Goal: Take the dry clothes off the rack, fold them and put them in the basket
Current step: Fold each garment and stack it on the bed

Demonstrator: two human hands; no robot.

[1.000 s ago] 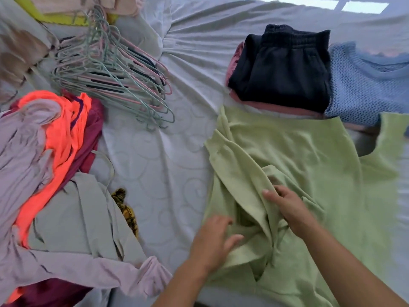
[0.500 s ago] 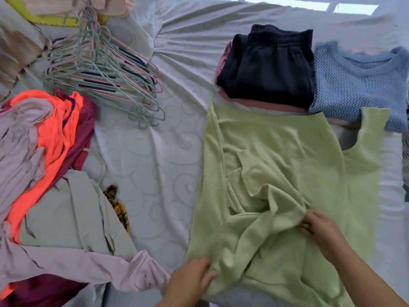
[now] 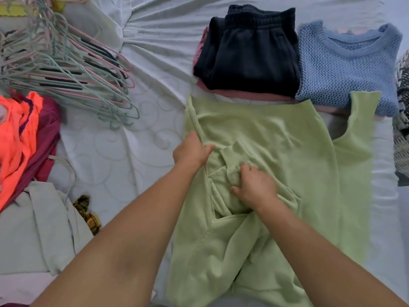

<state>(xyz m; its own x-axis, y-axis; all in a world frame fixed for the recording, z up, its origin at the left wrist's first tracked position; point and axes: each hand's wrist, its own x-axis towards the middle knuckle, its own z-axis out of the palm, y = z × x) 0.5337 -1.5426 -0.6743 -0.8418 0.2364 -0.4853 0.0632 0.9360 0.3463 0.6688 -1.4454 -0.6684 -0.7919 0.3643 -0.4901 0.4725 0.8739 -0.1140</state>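
A light green sweatshirt (image 3: 276, 138) lies spread on the bed sheet (image 3: 137, 156), its sleeve folded across the middle. My left hand (image 3: 191, 150) grips the garment's left edge, thumb lying on top of the cloth. My right hand (image 3: 254, 187) has its fingers curled on the ribbed sleeve cuff (image 3: 232, 156) near the centre. Behind the sweatshirt sit folded clothes: dark navy pants (image 3: 250, 54) on a pink piece, and a blue knit sweater (image 3: 345, 69). No basket is in view.
A bundle of green and pink hangers (image 3: 66, 69) lies at the back left. Unfolded clothes are piled at the left: an orange garment (image 3: 15, 138), a maroon one (image 3: 47, 134) and a pale grey one (image 3: 33, 227). A black-and-white patterned item (image 3: 401, 129) sits at the right edge.
My left hand moved from the near hem up to the sweatshirt's left edge. My right hand moved left to the centre, and the sleeve now lies folded inward.
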